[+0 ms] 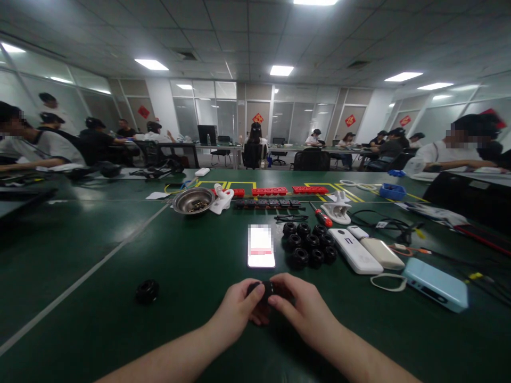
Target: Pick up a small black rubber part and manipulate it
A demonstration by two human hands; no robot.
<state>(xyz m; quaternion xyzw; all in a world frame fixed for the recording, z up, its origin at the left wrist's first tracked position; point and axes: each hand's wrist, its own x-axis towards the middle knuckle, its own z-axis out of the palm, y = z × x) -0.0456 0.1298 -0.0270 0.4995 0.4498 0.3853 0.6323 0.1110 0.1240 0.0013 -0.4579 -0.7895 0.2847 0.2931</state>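
A small dark black part (pixel 268 289) is held just above the table, close to its near side. My left hand (pixel 239 306) is closed around it, thumb on top and fingers beneath. My right hand (pixel 297 300) curls about its right end, thumb and fingertips at the edge; the fingers hide much of the part. Directly beyond lies a phone (pixel 261 247) with a lit screen. To the right of the phone sits a cluster of black toy wheels (pixel 311 241). A single black wheel (pixel 147 291) rests alone to the left of my hands.
Farther back are a metal bowl (pixel 193 202) with small parts, red trays (pixel 269 191), a black strip (pixel 267 204), white stands (pixel 338 208) and a screwdriver (pixel 322 217). Power banks (pixel 355 251), a light-blue box (pixel 436 283) and cables fill the right. Several people sit at other tables.
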